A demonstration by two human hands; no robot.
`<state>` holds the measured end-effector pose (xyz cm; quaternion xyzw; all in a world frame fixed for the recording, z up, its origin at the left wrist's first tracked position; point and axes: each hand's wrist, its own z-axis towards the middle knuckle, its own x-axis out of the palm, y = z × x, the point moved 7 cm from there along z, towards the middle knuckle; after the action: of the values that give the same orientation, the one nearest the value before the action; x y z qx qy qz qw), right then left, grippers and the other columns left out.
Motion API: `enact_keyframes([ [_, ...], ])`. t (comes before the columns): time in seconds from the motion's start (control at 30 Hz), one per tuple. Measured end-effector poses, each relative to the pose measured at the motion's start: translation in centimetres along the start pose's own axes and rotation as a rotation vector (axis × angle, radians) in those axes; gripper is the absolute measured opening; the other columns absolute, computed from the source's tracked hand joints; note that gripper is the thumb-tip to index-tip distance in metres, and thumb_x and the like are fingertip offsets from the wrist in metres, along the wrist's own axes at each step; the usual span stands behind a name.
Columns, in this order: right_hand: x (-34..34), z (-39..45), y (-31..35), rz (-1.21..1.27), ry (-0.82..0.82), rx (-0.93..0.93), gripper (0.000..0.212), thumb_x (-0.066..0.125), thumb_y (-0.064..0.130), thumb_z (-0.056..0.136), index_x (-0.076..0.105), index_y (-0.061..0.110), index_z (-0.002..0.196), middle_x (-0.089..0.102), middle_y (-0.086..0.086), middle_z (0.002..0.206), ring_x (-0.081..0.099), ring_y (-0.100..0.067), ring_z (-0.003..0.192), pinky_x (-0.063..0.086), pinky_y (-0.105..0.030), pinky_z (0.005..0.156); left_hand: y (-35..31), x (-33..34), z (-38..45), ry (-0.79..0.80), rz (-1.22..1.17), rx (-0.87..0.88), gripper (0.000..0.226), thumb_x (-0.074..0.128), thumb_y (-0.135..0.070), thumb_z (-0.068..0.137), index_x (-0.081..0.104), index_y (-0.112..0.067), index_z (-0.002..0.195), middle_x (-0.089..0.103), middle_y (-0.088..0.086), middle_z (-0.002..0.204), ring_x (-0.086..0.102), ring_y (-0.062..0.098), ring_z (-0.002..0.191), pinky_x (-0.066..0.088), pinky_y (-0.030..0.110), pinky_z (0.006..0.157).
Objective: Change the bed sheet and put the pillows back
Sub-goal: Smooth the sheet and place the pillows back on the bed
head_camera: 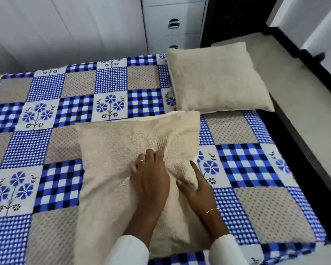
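Near pillow (126, 169) on sheet (46, 150), 2nd pillow (216, 79) behind-right.

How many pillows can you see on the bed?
2. The near pillow lies on the bed sheet under both hands. The far pillow rests at the bed's far right edge, hanging a bit over it. More could be out of view.
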<state>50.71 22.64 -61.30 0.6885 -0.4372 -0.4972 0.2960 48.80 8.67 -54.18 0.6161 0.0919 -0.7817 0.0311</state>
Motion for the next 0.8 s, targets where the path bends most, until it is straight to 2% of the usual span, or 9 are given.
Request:
enact_keyframes([
  [0.1, -8.5, 1.8, -1.7, -0.031, 0.019, 0.026, 0.074, 0.07, 0.041, 0.077, 0.036, 0.029, 0.141, 0.054, 0.003, 0.133, 0.049, -0.013, 0.121, 0.031, -0.012, 0.085, -8.4, 0.5, 0.8, -0.002, -0.067, 0.008, 0.035, 0.082, -0.014, 0.054, 0.065, -0.019, 0.084, 0.061, 0.003, 0.081, 0.061, 0.024, 0.076, 0.043, 0.034, 0.062],
  [0.17, -13.6, 2.8, -3.1, -0.087, 0.022, 0.042, 0.085, 0.066, 0.054, 0.063, 0.039, 0.028, 0.14, 0.056, 0.002, 0.132, 0.05, -0.01, 0.12, 0.032, -0.011, 0.083, -13.7, 1.2, 1.0, 0.019, -0.091, 0.008, 0.037, 0.082, -0.015, 0.053, 0.066, -0.019, 0.086, 0.062, 0.002, 0.082, 0.061, 0.023, 0.076, 0.045, 0.034, 0.062],
  [0.27, -21.7, 4.5, -6.1, -0.112, 0.032, 0.071, 0.071, 0.074, 0.035, 0.076, 0.041, 0.025, 0.139, 0.052, 0.001, 0.135, 0.041, 0.0, 0.116, 0.027, -0.007, 0.086, -21.8, 2.6, 0.9, 0.063, -0.141, -0.002, 0.033, 0.08, -0.012, 0.054, 0.066, -0.018, 0.083, 0.063, 0.004, 0.082, 0.061, 0.025, 0.077, 0.046, 0.035, 0.064],
  [0.37, -26.0, 5.5, -10.5, -0.175, 0.074, 0.175, 0.07, 0.069, 0.03, 0.082, 0.034, 0.026, 0.143, 0.048, -0.002, 0.138, 0.042, -0.009, 0.125, 0.03, -0.014, 0.092, -26.9, 5.0, -0.1, 0.125, -0.18, 0.041, 0.035, 0.085, -0.019, 0.053, 0.066, -0.019, 0.083, 0.062, 0.003, 0.081, 0.061, 0.025, 0.076, 0.047, 0.036, 0.063],
  [0.43, -26.7, 5.2, -12.7, -0.214, 0.12, 0.236, 0.075, 0.065, 0.043, 0.083, 0.029, 0.023, 0.145, 0.045, -0.001, 0.14, 0.043, -0.019, 0.128, 0.031, -0.02, 0.097, -28.3, 6.3, -0.7, 0.12, -0.232, 0.103, 0.029, 0.081, -0.03, 0.062, 0.066, -0.02, 0.084, 0.062, 0.002, 0.083, 0.06, 0.024, 0.075, 0.048, 0.036, 0.063],
  [0.53, -26.7, 5.4, -15.3, -0.197, 0.026, 0.239, 0.092, 0.064, 0.067, 0.063, 0.037, 0.022, 0.139, 0.052, -0.002, 0.134, 0.051, -0.023, 0.121, 0.041, -0.039, 0.102, -27.1, 6.5, -1.6, 0.064, -0.334, 0.093, 0.03, 0.05, -0.041, 0.081, 0.066, -0.019, 0.095, 0.064, 0.002, 0.095, 0.059, 0.025, 0.089, 0.047, 0.039, 0.076],
  [0.6, -26.5, 4.9, -14.9, -0.299, -0.04, 0.233, 0.085, 0.065, 0.06, 0.071, 0.035, 0.019, 0.14, 0.05, -0.008, 0.134, 0.048, -0.028, 0.122, 0.041, -0.042, 0.1, -25.2, 5.9, -2.5, 0.025, -0.313, 0.046, 0.042, 0.041, -0.043, 0.083, 0.064, -0.016, 0.105, 0.063, 0.005, 0.108, 0.054, 0.027, 0.105, 0.042, 0.044, 0.088],
  [0.7, -26.3, 3.8, -14.2, -0.279, -0.082, 0.289, 0.072, 0.06, 0.042, 0.086, 0.027, 0.016, 0.144, 0.043, -0.015, 0.138, 0.042, -0.031, 0.126, 0.035, -0.038, 0.102, -19.8, 5.4, -4.5, 0.003, -0.285, -0.237, 0.058, 0.038, -0.054, 0.082, 0.056, -0.012, 0.118, 0.056, 0.013, 0.124, 0.051, 0.034, 0.116, 0.039, 0.052, 0.093],
  [0.8, -25.8, 3.3, -14.8, -0.117, -0.04, 0.311, 0.076, 0.061, 0.047, 0.084, 0.027, 0.019, 0.146, 0.045, -0.01, 0.141, 0.044, -0.028, 0.128, 0.034, -0.034, 0.104, -13.9, 7.1, -8.4, 0.252, -0.51, -0.769, 0.107, 0.035, -0.084, 0.058, 0.031, -0.015, 0.14, 0.036, 0.012, 0.145, 0.037, 0.033, 0.13, 0.032, 0.053, 0.103],
])
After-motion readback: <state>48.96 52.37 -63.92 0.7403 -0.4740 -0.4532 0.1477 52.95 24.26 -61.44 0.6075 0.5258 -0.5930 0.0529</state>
